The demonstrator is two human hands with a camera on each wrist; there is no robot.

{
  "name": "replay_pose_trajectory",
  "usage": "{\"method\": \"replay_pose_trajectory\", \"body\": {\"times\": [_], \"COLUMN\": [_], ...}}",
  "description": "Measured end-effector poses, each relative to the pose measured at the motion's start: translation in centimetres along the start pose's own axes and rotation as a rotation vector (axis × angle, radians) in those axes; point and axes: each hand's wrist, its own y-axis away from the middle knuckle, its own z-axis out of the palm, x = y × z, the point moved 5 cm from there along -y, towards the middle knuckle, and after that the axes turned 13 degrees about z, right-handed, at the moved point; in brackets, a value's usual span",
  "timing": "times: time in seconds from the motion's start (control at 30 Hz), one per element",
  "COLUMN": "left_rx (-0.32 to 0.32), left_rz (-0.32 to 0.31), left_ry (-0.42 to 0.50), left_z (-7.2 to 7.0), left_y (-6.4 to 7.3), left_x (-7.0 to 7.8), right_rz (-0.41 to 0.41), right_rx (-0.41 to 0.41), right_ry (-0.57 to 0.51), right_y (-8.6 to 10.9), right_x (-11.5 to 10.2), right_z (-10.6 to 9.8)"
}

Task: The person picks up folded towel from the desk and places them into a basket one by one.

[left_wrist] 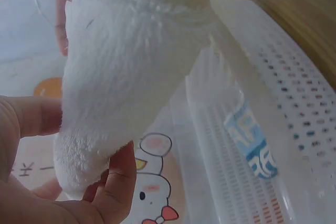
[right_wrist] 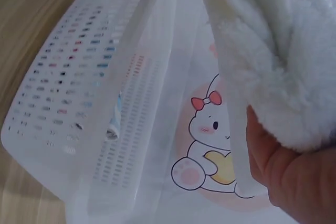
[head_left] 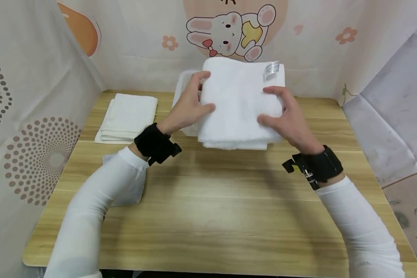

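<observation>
A folded white fluffy towel (head_left: pixel 241 108) with a tag (head_left: pixel 272 71) at its upper right corner is held up above the table. My left hand (head_left: pixel 189 104) grips its left edge, thumb on the near face. On the opposite edge, my right hand (head_left: pixel 288 116) pinches the towel the same way. Behind and below it stands a white perforated plastic basket (head_left: pixel 182 85), mostly hidden in the head view. Both wrist views look into the basket; a blue-and-white printed item (left_wrist: pixel 249 140) shows inside it in the left wrist view.
Folded white cloths (head_left: pixel 130 116) lie stacked at the table's back left. A pale grey cloth or pouch (head_left: pixel 132 189) is partly covered by my left forearm. Printed curtains (head_left: pixel 142 58) hang close behind and along both sides of the wooden table (head_left: pixel 208 231).
</observation>
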Motion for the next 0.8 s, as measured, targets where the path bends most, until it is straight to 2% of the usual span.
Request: {"method": "replay_pose_trajectory", "body": {"times": [0.17,0.3,0.47,0.8], "left_rx": [0.012,0.026,0.037,-0.004], "left_rz": [-0.058,-0.076,-0.105,-0.139], "left_ry": [-0.096,-0.151,-0.188,-0.234], "left_z": [-0.6,-1.0,-1.3,-0.7], "left_y": [-2.2,-3.6,-4.7,-6.4], "left_x": [-1.0,-1.5,-2.3,-4.4], "right_rz": [0.039,0.071,0.097,0.122], "right_rx": [0.004,-0.012,-0.023,-0.011], "right_ry": [0.011,0.001,-0.005,-0.017], "right_y": [-2.4,-4.0,-5.8,-8.4], "right_x": [-0.3,-0.5,-0.7,0.2], "right_z": [-0.1,0.1,0.5,1.3]}}
